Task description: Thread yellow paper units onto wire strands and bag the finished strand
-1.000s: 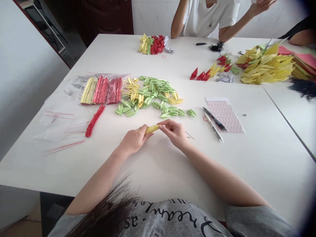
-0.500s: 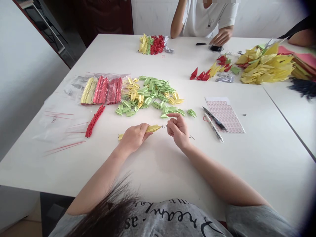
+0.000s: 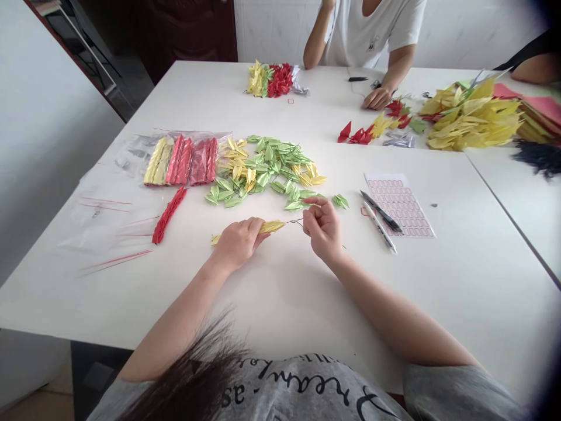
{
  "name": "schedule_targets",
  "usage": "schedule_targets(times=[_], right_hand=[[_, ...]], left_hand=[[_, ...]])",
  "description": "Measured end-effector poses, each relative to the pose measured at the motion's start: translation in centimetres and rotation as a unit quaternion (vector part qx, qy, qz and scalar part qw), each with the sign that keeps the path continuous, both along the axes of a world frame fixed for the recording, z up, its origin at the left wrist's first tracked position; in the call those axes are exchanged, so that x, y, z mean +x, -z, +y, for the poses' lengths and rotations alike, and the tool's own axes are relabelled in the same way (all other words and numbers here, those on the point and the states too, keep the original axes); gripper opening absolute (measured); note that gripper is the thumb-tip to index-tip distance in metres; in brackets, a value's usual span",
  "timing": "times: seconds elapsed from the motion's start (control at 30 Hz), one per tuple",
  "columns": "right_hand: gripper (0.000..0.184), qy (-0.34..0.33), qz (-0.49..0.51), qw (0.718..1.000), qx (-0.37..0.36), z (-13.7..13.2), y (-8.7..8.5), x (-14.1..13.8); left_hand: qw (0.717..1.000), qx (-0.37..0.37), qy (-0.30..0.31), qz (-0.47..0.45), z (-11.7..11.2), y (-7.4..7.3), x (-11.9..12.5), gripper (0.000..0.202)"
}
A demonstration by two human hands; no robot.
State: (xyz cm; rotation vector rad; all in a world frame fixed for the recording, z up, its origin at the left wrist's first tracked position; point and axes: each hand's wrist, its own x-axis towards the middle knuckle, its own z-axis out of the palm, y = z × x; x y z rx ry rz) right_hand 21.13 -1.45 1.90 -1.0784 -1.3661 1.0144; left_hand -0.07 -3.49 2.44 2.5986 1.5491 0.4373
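My left hand (image 3: pixel 240 241) is closed around a string of folded yellow paper pieces (image 3: pixel 274 226), whose two ends stick out on either side of the fist. From its right end runs a thin dark thread (image 3: pixel 294 221), looped near the paper. My right hand (image 3: pixel 323 229) pinches that thread between closed fingers, a short way right of the yellow string. Just beyond both hands lies a loose pile of green folded paper pieces (image 3: pixel 280 153), mixed with yellow folded pieces (image 3: pixel 236 169). A bundled red paper string (image 3: pixel 169 215) rests left of my left hand.
Plastic-bagged red and yellow bundles (image 3: pixel 180 159) lie at left, near thin red strips (image 3: pixel 114 261). At right, a black pen (image 3: pixel 381 211) and a white pen (image 3: pixel 379 229) cross a label sheet (image 3: pixel 405 204). Across the table, a co-worker's hand (image 3: pixel 377 98) rests near a large yellow paper heap (image 3: pixel 475 117).
My right hand has moved slightly right, drawing the thread away from the yellow string. My left hand stays nearly still. The co-worker's hand has come nearer along the table.
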Motion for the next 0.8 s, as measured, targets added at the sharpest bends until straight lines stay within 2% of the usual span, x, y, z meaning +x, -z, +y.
schedule_targets(times=[0.1,0.2,0.27,0.33,0.43,0.57,0.63,0.7,0.8], right_hand=[[0.020,-0.024,-0.083,0.996,0.016,0.5,-1.3,1.2],[0.023,-0.071,-0.207,0.975,0.029,0.9,-3.6,3.0],[0.024,-0.076,-0.323,0.943,0.028,1.0,-5.3,4.4],[0.027,-0.050,-0.424,0.904,0.025,1.0,-6.9,5.7],[0.028,-0.006,-0.532,0.846,-0.022,1.1,-8.2,7.3],[0.024,0.013,-0.629,0.769,-0.112,1.0,-8.2,8.8],[0.021,0.015,-0.660,0.742,-0.119,0.7,-7.7,9.3],[0.024,0.028,-0.675,0.733,-0.079,0.2,-7.4,9.4],[0.029,0.040,-0.657,0.752,0.026,-0.7,-7.6,8.6]], left_hand=[[1.000,0.001,-0.005,-0.001,0.2,0.3,-0.3,0.031],[1.000,0.018,-0.007,0.000,0.5,0.8,-0.8,0.030],[1.000,0.030,-0.003,-0.011,0.6,1.2,-0.9,0.027],[0.999,0.036,0.000,-0.025,0.7,1.5,-0.9,0.024],[0.999,0.031,-0.006,-0.030,0.6,1.9,-0.4,0.025],[1.000,0.009,-0.018,-0.014,0.7,1.8,0.4,0.029],[1.000,0.005,-0.020,-0.015,0.8,1.1,0.2,0.035],[0.999,0.007,-0.034,-0.032,0.7,-0.1,-0.7,0.043],[0.996,-0.007,-0.049,-0.078,0.5,-2.2,-3.4,0.050]])
